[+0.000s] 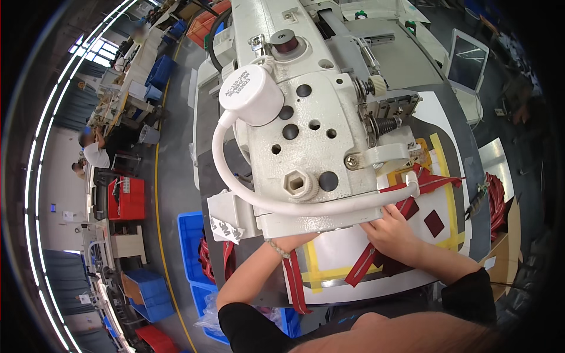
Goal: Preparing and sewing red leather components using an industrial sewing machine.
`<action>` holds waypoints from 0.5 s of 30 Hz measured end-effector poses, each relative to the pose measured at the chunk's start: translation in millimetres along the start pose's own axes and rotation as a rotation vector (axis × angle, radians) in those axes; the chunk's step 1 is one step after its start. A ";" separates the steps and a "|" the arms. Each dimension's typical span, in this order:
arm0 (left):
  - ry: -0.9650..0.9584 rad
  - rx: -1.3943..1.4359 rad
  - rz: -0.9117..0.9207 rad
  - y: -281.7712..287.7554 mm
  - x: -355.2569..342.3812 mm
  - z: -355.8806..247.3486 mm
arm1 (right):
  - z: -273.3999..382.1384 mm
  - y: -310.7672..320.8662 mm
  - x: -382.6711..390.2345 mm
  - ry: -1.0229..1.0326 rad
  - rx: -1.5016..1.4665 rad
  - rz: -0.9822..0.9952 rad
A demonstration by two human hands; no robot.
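Observation:
A large white sewing machine (312, 117) fills the middle of the view, and its head overhangs both hands. My left hand (300, 241) reaches beneath the head's front edge; its fingers are hidden. A red zipper strip (296, 282) hangs down beside that wrist. At the head's right front corner, my right hand (391, 235) is closed, fingers bent together over a red zipper (362, 265) that runs out below it; the fingertips are partly covered. More red zipper tape (435, 181) lies just beyond. Right of this hand, a small dark red fabric piece (434, 223) rests on the white work plate (335, 250).
Yellow tape (312, 265) edges the plate. A white hose (294, 207) curves across the machine's front. Blue bins (191, 247) stand on the left, a cardboard box (505, 253) with red zippers on the right. A screen (468, 59) stands back right. Other people (97, 150) sit far left.

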State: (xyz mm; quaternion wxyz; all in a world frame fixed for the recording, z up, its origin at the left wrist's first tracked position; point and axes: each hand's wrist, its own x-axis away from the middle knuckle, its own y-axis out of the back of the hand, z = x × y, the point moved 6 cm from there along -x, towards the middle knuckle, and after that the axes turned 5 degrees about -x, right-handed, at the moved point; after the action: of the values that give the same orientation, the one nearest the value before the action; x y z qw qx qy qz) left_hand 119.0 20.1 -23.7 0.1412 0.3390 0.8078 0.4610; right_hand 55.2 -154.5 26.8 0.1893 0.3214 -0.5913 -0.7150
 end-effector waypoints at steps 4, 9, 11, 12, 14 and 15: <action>0.049 0.157 -0.034 -10.6 4.3 8.9 | 1.6 0.1 -1.8 -0.020 0.027 -0.016; -0.044 0.196 -0.096 -12.5 3.3 6.6 | -0.5 -2.4 0.2 -0.042 -0.103 -0.012; -0.098 0.167 -0.124 -5.7 0.1 1.4 | -0.8 -3.2 1.9 -0.046 -0.127 0.002; -0.136 0.149 -0.125 -3.3 -0.5 -0.8 | -0.9 -4.1 2.0 -0.063 -0.157 0.010; -0.175 0.133 -0.127 0.8 -2.6 -5.0 | -0.6 -4.2 0.8 -0.058 -0.144 0.002; -0.166 0.149 -0.131 3.4 -2.8 -6.0 | 0.3 -3.7 0.2 -0.056 -0.135 -0.010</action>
State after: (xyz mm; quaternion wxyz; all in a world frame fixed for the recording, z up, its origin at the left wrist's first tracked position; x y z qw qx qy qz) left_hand 119.2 15.5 -17.8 0.2119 0.3323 0.8457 0.3598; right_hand 55.2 -153.6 23.2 0.1905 0.2906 -0.5451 -0.7629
